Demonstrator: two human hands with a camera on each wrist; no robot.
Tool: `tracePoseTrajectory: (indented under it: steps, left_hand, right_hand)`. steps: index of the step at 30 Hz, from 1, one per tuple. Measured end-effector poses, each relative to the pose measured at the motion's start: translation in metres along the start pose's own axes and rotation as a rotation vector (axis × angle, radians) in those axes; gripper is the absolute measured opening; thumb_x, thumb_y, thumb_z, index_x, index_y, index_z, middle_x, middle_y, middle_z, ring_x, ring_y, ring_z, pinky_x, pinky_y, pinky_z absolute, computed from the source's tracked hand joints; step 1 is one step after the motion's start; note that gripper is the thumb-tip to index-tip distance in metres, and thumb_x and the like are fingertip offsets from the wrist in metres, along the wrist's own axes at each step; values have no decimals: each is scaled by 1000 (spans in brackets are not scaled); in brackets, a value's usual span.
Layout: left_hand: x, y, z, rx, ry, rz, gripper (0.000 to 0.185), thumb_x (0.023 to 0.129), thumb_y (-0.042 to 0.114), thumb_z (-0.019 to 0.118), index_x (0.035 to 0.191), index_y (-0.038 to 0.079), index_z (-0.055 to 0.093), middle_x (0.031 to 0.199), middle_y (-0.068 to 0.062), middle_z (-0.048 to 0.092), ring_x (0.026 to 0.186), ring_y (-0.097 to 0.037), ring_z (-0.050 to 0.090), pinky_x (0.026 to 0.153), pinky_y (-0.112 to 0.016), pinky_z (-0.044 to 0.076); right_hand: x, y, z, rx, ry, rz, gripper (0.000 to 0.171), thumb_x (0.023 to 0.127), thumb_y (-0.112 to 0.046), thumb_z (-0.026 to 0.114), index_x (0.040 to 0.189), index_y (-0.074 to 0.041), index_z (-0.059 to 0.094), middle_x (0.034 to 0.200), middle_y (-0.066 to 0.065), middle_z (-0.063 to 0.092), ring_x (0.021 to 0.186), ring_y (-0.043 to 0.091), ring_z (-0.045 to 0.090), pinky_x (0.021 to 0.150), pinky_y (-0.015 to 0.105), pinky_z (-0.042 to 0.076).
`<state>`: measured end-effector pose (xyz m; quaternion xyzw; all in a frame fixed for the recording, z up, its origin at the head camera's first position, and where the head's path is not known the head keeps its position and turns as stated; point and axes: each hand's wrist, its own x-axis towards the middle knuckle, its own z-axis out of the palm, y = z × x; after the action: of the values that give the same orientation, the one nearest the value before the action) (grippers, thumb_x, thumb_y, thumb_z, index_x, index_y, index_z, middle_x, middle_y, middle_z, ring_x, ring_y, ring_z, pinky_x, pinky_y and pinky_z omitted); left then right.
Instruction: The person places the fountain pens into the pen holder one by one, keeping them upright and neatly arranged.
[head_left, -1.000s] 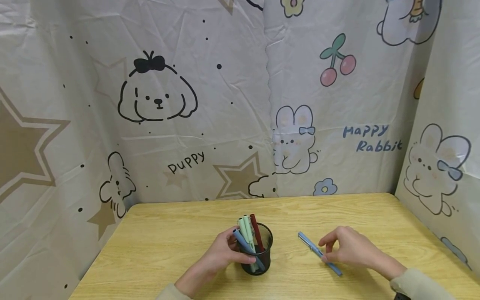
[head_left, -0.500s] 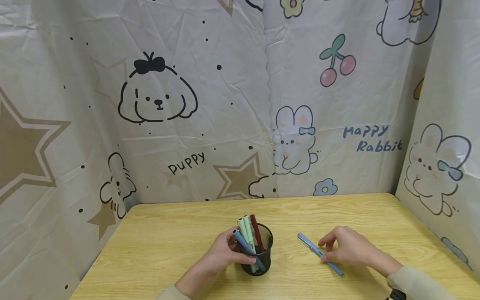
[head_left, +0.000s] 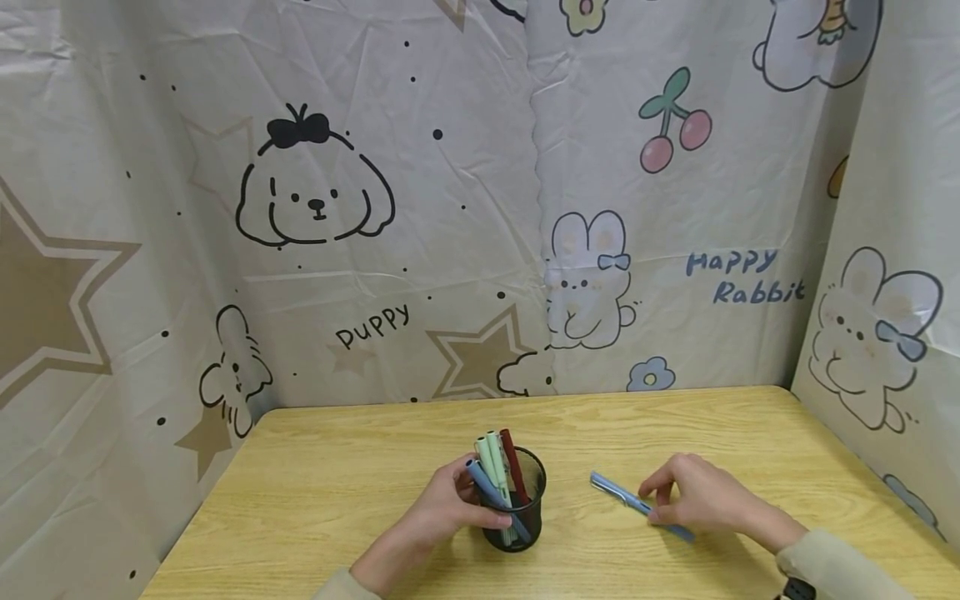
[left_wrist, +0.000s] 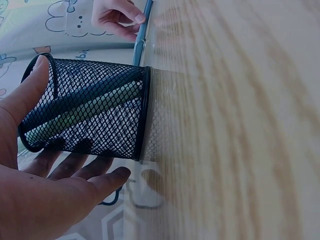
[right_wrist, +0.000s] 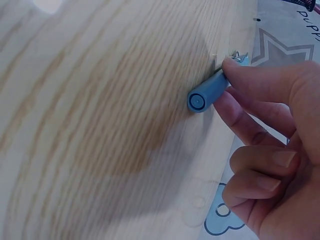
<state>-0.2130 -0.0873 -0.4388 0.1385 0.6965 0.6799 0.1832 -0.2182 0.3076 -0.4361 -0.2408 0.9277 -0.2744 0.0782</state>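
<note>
Near the front edge of the table [head_left: 315, 467], the mesh pen holder [head_left: 517, 508] is steadied by the left hand [head_left: 450, 504], fingers curled around it. The blue pen [head_left: 637, 504], lying flat toward the right, is pinched by the right hand [head_left: 697, 500]. Only in the right wrist view is the pen's round end seen; the holder's mesh is shown close by the left wrist view.

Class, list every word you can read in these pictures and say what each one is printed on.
"Puppy": on the backdrop cloth, left panel, beside the star.
"Happy Rabbit": on the same cloth, right of the white rabbit drawing.
Right wrist view: letters at the top right edge, cut off, seemingly part of "Puppy".
Blue pen, mesh pen holder and its pens: no readable print.
</note>
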Motion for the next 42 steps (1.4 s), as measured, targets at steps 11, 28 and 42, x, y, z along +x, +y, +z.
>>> tracePoseTrajectory:
  steps: [11, 28, 42]
  left_hand:
    - [-1, 2, 0, -7, 2, 6, 89, 78, -3, 91, 155, 4, 48, 132, -12, 67, 122, -29, 65, 106, -44, 52]
    - [1, -1, -1, -7, -5, 11, 89, 78, -3, 91, 155, 4, 48, 132, -12, 67, 123, -30, 64, 106, -45, 52]
    - [0, -1, -1, 8, 2, 5, 90, 78, -1, 92, 155, 5, 48, 132, -11, 67, 122, -29, 65, 106, -45, 52]
  right_hand:
    - [-1, -2, -1, -10, -14, -19, 26, 84, -26, 89, 106, -14, 83, 73, -17, 65, 72, 5, 53, 64, 26, 42]
    - [5, -4, 0, -1, -21, 6, 29, 83, -28, 91, 108, -15, 84, 74, -16, 66, 72, 6, 56, 65, 27, 43]
    - [7, -4, 2, 7, 1, 0, 23, 82, -26, 91, 102, -16, 85, 73, -16, 66, 74, 5, 56, 66, 27, 43]
